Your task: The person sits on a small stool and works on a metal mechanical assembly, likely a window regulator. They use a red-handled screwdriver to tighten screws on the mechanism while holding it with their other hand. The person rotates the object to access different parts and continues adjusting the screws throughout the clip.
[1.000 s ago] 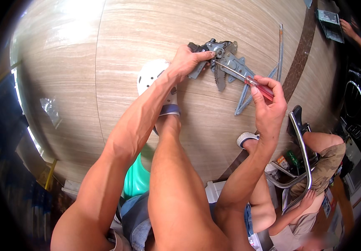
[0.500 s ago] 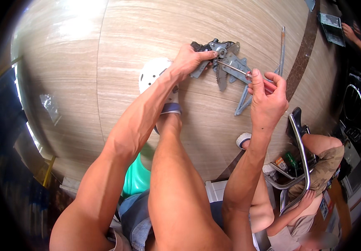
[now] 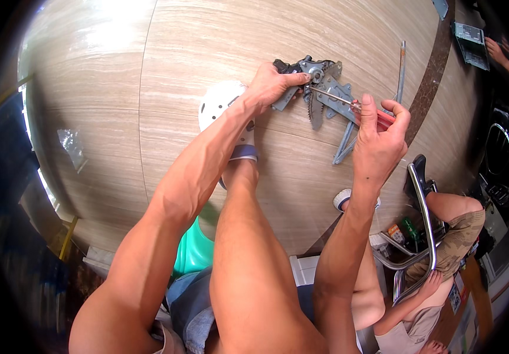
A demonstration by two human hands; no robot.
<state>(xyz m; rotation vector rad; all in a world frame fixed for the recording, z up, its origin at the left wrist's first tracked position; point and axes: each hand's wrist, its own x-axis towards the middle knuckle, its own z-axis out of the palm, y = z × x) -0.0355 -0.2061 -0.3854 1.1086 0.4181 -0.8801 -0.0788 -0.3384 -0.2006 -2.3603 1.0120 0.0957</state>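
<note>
A grey metal car window regulator [image 3: 315,112], with a toothed sector gear, crossed arms and a dark motor, lies on the floor ahead of me. My left hand [image 3: 268,85] is closed around its motor end, the thumb pressed beside the round hub. My right hand [image 3: 379,141] grips a screwdriver [image 3: 386,120] by its red handle, with thumb and forefinger raised along it. The screwdriver's thin shaft slants left, and its tip meets the mechanism just below my left thumb. What exactly the tip touches is too small to make out.
My white clog [image 3: 213,100] stands left of the regulator. Right of me a person sits by a chrome-framed chair [image 3: 425,218]. Another person's hand [image 3: 493,50] holds a grey metal box [image 3: 470,44] at far right. A green plastic stool [image 3: 194,251] is beneath me.
The whole view has shifted slightly, so floor things appear a little farther right. The right hand's thumb and forefinger sit slightly differently on the handle. The screwdriver tip stays at the mechanism.
</note>
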